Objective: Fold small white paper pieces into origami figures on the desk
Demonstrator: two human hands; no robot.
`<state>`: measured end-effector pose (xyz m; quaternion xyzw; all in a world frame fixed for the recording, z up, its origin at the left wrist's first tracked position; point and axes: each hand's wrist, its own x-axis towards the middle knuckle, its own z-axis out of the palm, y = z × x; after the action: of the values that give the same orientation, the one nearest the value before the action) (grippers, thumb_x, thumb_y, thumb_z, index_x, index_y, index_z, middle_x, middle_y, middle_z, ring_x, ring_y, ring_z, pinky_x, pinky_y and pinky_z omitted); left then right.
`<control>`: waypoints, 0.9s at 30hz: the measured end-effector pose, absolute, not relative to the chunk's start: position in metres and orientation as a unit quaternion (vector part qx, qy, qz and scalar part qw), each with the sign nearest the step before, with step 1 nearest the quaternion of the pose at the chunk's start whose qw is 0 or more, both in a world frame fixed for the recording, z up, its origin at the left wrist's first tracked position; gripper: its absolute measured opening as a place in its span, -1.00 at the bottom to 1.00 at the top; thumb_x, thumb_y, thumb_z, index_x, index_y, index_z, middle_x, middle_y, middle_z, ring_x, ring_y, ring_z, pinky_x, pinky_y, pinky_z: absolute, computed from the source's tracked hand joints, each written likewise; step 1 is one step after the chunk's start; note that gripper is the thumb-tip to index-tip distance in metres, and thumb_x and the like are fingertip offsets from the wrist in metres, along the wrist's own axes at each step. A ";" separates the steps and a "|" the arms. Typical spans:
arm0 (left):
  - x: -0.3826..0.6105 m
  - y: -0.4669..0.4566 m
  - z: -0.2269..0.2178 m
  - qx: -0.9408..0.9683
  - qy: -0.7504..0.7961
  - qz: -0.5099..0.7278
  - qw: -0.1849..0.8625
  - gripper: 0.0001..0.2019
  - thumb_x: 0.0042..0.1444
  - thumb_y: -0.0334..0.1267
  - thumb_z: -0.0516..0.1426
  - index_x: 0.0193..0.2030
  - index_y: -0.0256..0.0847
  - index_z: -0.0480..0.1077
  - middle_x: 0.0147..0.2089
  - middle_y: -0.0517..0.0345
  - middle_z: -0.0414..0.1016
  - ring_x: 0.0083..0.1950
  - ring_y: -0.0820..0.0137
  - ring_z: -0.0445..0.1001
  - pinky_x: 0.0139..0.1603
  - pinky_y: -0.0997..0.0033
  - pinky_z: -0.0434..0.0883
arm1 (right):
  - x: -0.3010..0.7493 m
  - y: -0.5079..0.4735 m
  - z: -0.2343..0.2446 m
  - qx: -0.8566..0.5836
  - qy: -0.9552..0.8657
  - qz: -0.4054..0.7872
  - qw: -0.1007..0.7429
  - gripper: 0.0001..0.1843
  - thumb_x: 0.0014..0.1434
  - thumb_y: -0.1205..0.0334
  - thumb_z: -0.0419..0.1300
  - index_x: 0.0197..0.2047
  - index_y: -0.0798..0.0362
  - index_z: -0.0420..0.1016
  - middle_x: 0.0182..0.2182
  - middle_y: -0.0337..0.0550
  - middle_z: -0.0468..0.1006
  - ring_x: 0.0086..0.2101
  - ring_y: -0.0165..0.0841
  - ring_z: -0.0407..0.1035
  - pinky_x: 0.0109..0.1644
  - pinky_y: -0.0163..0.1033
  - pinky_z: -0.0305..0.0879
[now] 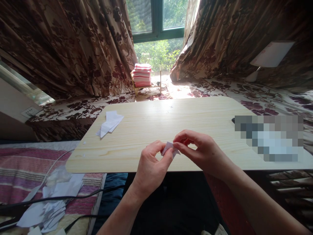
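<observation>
Above the near edge of the table, my left hand (154, 161) pinches a small folded piece of white paper (168, 147) between thumb and fingers. From the other side my right hand (195, 145) grips the same paper at its upper right edge with thumb and index fingertip. My fingers cover part of the paper, so its full shape is hidden. Several flat white paper pieces (110, 123) lie overlapping at the table's left side.
The pale wood table (137, 130) has tiny paper scraps (84, 155) at its left edge. A blurred-out patch (271, 140) covers its right end. Paper sheets (55, 202) and cables (80, 197) lie on the striped bed. Folded cloths (142, 75) and a lamp (271, 54) stand behind.
</observation>
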<state>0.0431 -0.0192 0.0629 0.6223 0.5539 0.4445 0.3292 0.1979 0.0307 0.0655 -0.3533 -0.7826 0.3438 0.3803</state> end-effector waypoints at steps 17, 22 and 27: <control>0.051 -0.016 0.049 0.456 0.525 0.576 0.430 -0.84 0.10 -0.26 0.18 -0.44 -0.27 0.49 -0.40 0.12 0.53 -0.26 0.35 0.44 -0.17 0.40 0.35 | 0.180 0.017 0.050 -0.440 -0.734 0.365 0.367 -0.60 0.28 0.01 -0.02 -0.52 0.03 0.17 -0.57 -0.31 0.22 -0.52 -0.43 0.13 -0.43 -0.30 0.05; 0.050 -0.018 0.050 0.449 0.497 0.579 0.465 -0.85 0.09 -0.26 0.19 -0.41 -0.27 0.52 -0.41 0.13 0.52 -0.27 0.36 0.42 -0.16 0.39 0.34 | 0.182 0.016 0.046 -0.405 -0.747 0.367 0.379 -0.59 0.31 0.04 -0.07 -0.54 0.02 0.10 -0.60 -0.35 0.13 -0.55 -0.46 0.05 -0.46 -0.31 0.01; 0.053 -0.021 0.055 0.461 0.469 0.559 0.505 -0.81 0.09 -0.25 0.20 -0.48 -0.30 0.49 -0.47 0.16 0.43 -0.33 0.43 0.35 -0.26 0.46 0.30 | 0.185 0.021 0.040 -0.349 -0.771 0.357 0.396 -0.58 0.33 0.10 -0.10 -0.56 0.01 0.05 -0.63 -0.35 0.11 -0.58 -0.47 0.03 -0.49 -0.32 -0.01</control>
<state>0.0525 -0.0207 0.0547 0.4610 0.4687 0.5590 0.5052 0.1847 0.0207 0.0402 -0.3494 -0.7708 0.3565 0.3959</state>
